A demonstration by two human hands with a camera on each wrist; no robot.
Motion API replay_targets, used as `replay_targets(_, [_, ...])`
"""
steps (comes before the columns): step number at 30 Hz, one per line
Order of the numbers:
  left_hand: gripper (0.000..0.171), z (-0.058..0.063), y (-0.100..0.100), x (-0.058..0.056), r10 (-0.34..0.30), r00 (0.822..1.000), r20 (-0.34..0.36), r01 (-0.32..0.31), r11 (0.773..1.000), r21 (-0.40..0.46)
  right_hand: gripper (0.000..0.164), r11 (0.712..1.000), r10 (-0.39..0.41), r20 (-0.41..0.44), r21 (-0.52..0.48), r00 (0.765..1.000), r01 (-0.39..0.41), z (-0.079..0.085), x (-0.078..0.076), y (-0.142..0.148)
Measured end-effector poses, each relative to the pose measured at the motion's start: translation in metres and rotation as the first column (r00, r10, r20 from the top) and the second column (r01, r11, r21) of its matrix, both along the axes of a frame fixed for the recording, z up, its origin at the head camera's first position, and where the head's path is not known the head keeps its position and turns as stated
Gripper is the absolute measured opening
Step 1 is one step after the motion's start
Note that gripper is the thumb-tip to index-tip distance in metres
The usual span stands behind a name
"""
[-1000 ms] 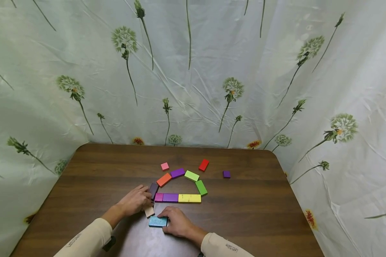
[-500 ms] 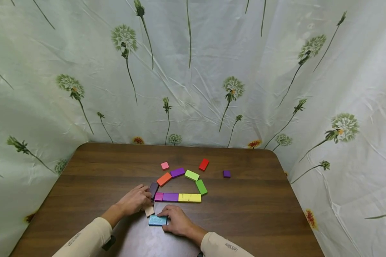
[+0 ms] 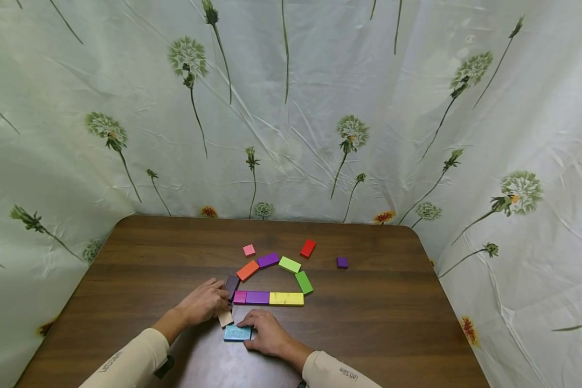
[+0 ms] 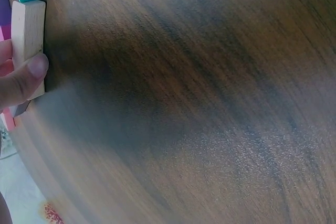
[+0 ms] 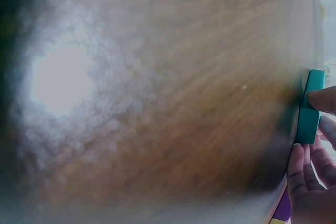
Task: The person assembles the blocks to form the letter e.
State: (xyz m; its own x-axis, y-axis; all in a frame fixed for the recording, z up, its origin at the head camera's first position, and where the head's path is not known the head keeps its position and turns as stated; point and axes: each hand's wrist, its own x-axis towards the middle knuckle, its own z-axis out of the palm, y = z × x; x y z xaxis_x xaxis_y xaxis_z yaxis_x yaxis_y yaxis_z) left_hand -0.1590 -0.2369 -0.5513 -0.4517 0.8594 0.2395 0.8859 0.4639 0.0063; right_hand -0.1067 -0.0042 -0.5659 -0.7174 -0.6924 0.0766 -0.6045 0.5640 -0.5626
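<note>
In the head view my left hand (image 3: 205, 303) pinches a pale wooden block (image 3: 225, 319), its fingertips right beside a dark purple-grey block (image 3: 231, 287). The left wrist view shows the thumb (image 4: 29, 80) pressed on the long side of that pale block. My right hand (image 3: 269, 334) grips a teal block (image 3: 237, 333) between thumb and fingers. One end of the teal block meets the lower end of the pale one. Both blocks lie low at the table surface. Part of the pale block is hidden under the left hand.
Beyond the hands, orange (image 3: 248, 270), purple (image 3: 268, 261), lime (image 3: 289, 264) and green (image 3: 304, 282) blocks form an arch. Below it runs a row of magenta (image 3: 240, 297), purple and yellow (image 3: 286, 299) blocks. Pink (image 3: 249, 250), red (image 3: 307, 248) and dark purple (image 3: 342, 262) blocks lie apart.
</note>
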Motion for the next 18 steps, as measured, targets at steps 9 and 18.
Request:
replay_targets(9, [0.011, -0.0019, 0.0004, -0.0008, -0.018, 0.999, -0.033, 0.018, 1.0, 0.016, 0.035, 1.0, -0.011, 0.016, 0.02, 1.0, 0.011, 0.0019, 0.002, 0.0002])
replay_targets(18, [0.011, -0.0022, -0.0002, -0.002, -0.038, 0.997, -0.069, 0.042, 0.998, 0.051, 0.037, 0.999, -0.019, 0.043, -0.038, 0.999, 0.021, -0.0019, 0.0054, -0.0009])
